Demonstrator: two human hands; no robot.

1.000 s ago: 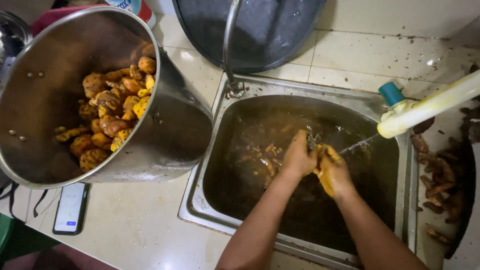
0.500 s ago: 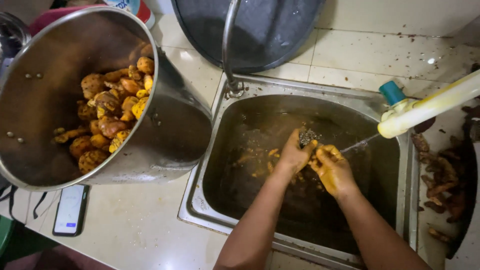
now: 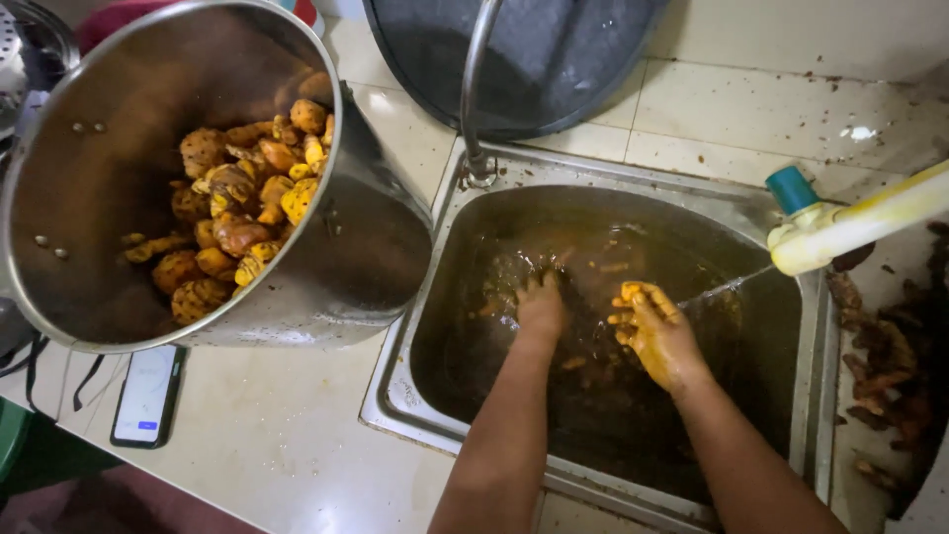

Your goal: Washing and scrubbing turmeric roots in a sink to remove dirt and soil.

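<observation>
Both hands are down in the steel sink (image 3: 435,415), which is full of murky brown water. The left hand (image 3: 541,307) is plunged in past the fingers, wrist bent down, forearm coming in straight from the bottom edge. Honestly can't tell if those fingers are curled around something or loose, the water hides them. The right hand (image 3: 657,336) sits above the surface, palm down, stained bright yellow-orange, fingers spread and relaxed, not gripping anything I can see. A thin jet of water from the white tap (image 3: 850,225) with the teal cap hits just beside it.

Small orange root pieces (image 3: 603,269) float or lie in the water near both hands, a few just ahead of the fingertips.

To the left, on the pale counter (image 3: 267,435), 1 big steel pot (image 3: 366,257) is tipped on its side with a heap of yellow-orange washed roots (image 3: 242,222) inside. A phone (image 3: 148,394) lies flat just below the pot. A dark round pan (image 3: 514,59) leans behind the sink, and dark peelings (image 3: 880,356) are piled on the right edge.
</observation>
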